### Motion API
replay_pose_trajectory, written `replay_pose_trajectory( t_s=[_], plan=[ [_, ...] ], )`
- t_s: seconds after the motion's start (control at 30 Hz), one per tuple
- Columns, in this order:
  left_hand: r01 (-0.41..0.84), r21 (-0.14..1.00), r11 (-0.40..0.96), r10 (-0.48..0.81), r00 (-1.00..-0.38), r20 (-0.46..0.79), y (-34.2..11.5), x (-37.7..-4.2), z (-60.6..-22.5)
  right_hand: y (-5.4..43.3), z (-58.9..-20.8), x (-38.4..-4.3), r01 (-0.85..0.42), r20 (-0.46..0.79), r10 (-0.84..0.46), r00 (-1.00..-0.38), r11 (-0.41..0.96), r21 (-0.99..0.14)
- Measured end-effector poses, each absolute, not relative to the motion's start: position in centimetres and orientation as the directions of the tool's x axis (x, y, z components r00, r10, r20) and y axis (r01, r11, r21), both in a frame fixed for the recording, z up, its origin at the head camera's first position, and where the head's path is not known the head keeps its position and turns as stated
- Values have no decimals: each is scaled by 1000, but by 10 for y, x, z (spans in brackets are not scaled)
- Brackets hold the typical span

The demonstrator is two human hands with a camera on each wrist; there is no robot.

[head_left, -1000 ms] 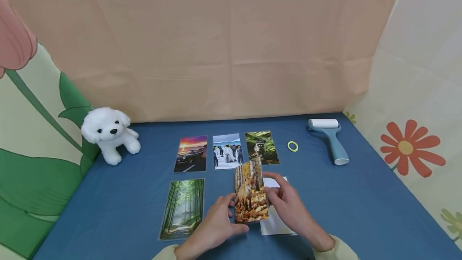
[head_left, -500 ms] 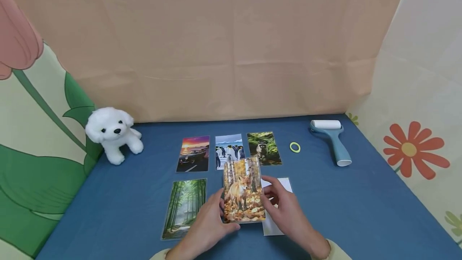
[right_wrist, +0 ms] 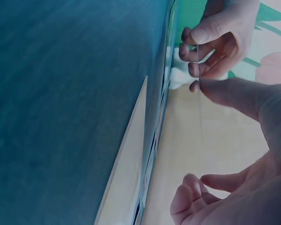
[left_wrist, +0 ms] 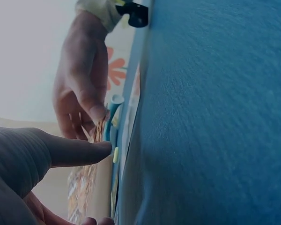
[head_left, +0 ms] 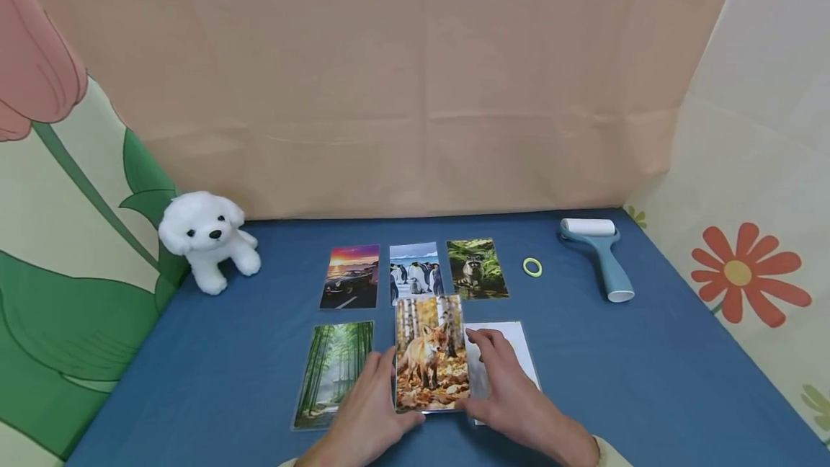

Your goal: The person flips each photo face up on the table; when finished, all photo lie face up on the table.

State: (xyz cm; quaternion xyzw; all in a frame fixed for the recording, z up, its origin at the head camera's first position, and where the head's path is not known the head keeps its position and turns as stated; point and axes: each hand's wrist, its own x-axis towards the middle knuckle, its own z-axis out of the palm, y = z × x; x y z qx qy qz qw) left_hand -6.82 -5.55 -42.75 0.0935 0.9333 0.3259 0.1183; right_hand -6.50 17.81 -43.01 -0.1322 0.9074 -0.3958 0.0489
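Raised above the table, a fox picture card (head_left: 428, 366) faces up in the head view. My left hand (head_left: 369, 409) holds its left side, with fingers underneath and the thumb along the near edge. My right hand (head_left: 509, 395) holds its right side, the thumb at the near right corner and curled fingers by the edge. The right wrist view catches the card edge-on as a thin line. Below my right hand lies a white card (head_left: 515, 344), partly covered. A bamboo forest card (head_left: 333, 366) lies left of my left hand.
Farther back are a sunset car card (head_left: 350, 276), a penguin card (head_left: 415, 269) and a raccoon card (head_left: 476, 269). To their right lie a yellow-green ring (head_left: 532, 267) and a lint roller (head_left: 603, 258). A white plush dog (head_left: 210, 236) stands back left.
The fox card has turned from a slant to face up squarely and shifted left, then lower toward the table. Both hands have moved with it. The head view has shifted slightly.
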Motion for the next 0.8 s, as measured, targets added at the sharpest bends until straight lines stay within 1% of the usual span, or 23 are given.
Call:
replay_pose_trajectory(
  t_s=[0.23, 0.4, 0.53, 0.6, 0.67, 0.8],
  plan=[
    [82, 602, 794, 228, -959, -169, -56, -68, -428, 177, -433, -63, -289, 72, -321, -944, 704, -648],
    [133, 574, 808, 246, -961, -123, -58, -65, -428, 176, -435, -63, -303, 87, -318, -944, 732, -610],
    [220, 517, 827, 288, -956, -55, -61, -63, -430, 175, -436, -65, -300, 50, -334, -941, 759, -579],
    [253, 480, 840, 311, -949, -45, -62, -62, -431, 173, -437, -66, -303, 32, -346, -938, 769, -563],
    [276, 443, 853, 333, -941, -56, -64, -63, -432, 172, -437, -67, -307, 13, -360, -933, 777, -549],
    [309, 379, 872, 377, -918, -120, -67, -65, -433, 170, -438, -67, -315, -32, -383, -923, 802, -507]
  ],
)
